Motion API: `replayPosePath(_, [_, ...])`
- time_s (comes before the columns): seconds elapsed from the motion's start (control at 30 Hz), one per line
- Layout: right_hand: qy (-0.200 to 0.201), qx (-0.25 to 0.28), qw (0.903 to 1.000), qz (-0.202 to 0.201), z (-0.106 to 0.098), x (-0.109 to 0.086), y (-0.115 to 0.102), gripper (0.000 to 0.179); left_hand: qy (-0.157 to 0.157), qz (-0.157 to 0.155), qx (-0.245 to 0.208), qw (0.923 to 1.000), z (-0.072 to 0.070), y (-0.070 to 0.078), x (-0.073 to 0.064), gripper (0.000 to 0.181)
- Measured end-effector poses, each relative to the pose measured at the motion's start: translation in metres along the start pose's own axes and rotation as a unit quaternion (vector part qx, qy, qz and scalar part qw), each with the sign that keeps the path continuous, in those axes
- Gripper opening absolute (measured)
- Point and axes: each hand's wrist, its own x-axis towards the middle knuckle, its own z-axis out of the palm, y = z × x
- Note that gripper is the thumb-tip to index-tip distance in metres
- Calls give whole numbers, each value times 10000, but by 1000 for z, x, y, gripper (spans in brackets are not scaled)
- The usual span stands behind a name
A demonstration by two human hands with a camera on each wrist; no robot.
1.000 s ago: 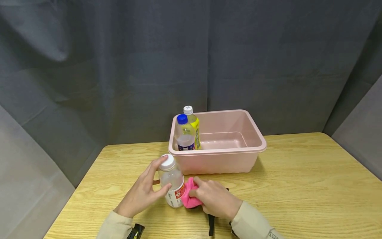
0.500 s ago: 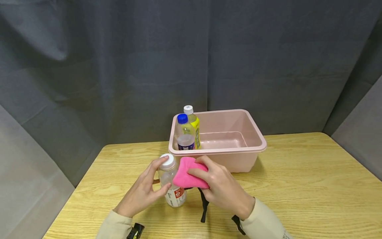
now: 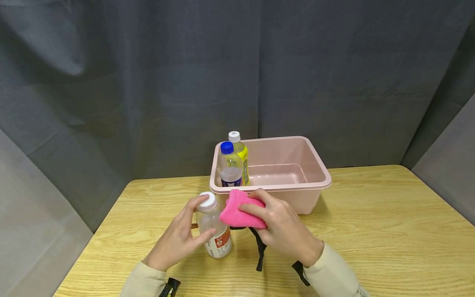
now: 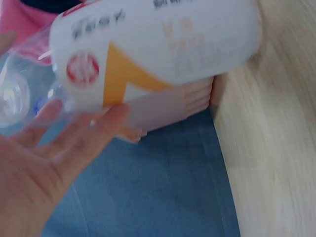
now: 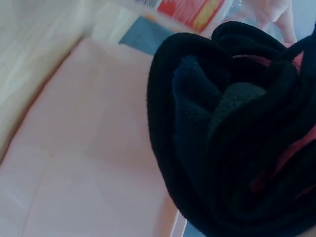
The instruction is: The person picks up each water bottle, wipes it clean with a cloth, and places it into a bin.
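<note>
A clear plastic bottle (image 3: 215, 227) with a white cap and a white, red and orange label (image 4: 148, 54) stands nearly upright just in front of the pink tub. My left hand (image 3: 179, 235) grips it, one finger on the cap and the thumb against its near side. To its right, my right hand (image 3: 285, 225) holds a bunched pink cloth (image 3: 237, 210) with black edging and hanging black straps. In the right wrist view the cloth's dark folds (image 5: 197, 123) fill much of the picture. Whether cloth and bottle touch, I cannot tell.
A pink plastic tub (image 3: 308, 198) stands at the back of the wooden table (image 3: 371, 231). At its left end stand a blue-capped bottle (image 3: 229, 167) and a yellow-labelled bottle (image 3: 244, 159) with a white cap. Grey curtain (image 3: 185, 82) hangs behind the table.
My right hand has lifted the cloth from beside the bottle's label up to its shoulder, then drawn slightly right. The left hand keeps its grip; the bottle's label has turned a little.
</note>
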Motion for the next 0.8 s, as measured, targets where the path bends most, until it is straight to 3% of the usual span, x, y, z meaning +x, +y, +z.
replayPosePath(0.2, [464,124,9988,-115,-7,1,7,45,272,372,522,9976,4,0,2,78])
replayPosePath(0.4, [797,394,9960,-132,-8,3,8,48,418,506,264,9975,-1,-6,0,75])
replayPosePath(0.67, [1266,941,9871,-285,-1,6,2,50,269,406,152,9987,-6,-9,0,73])
replayPosePath(0.8, [1156,961,9878,-417,7,5,-2,51,171,299,21,9994,-6,-7,0,75])
